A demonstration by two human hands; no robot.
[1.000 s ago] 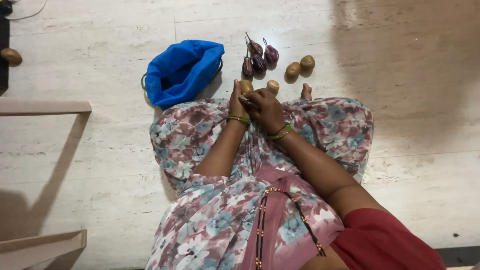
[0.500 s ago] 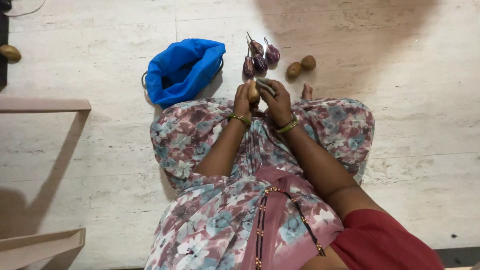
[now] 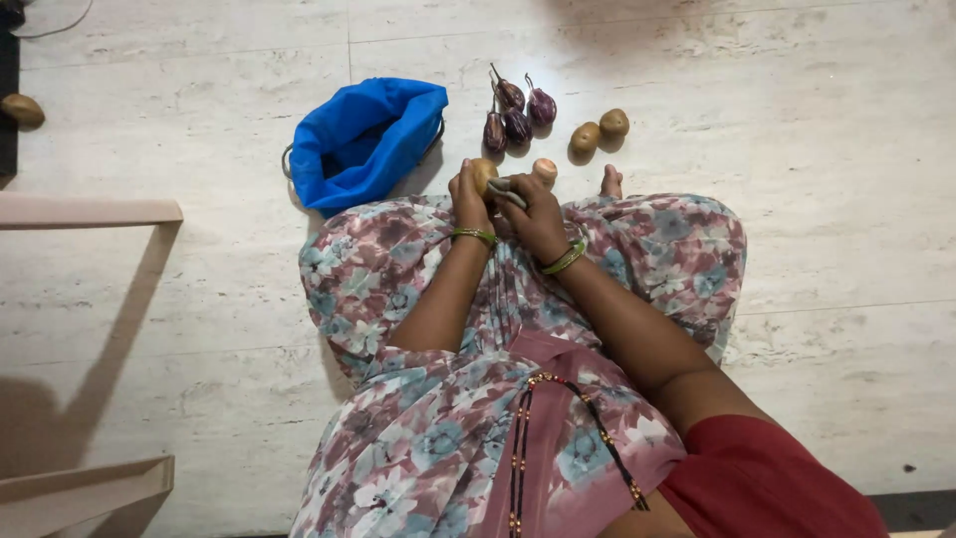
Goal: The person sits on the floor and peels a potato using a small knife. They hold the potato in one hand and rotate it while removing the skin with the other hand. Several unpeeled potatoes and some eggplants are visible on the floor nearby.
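From the head view, just above frame centre, the left hand [image 3: 466, 197] is curled around a brown potato [image 3: 484, 172], its long axis roughly upright. The right hand [image 3: 533, 214], touching it from the right, grips a grey peeler [image 3: 505, 188] laid across the potato's lower right side.

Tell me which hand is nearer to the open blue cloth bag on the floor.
The left. The left hand, holding a brown potato, is just right of the open blue cloth bag. The right hand, gripping a small grey tool, lies farther from it.
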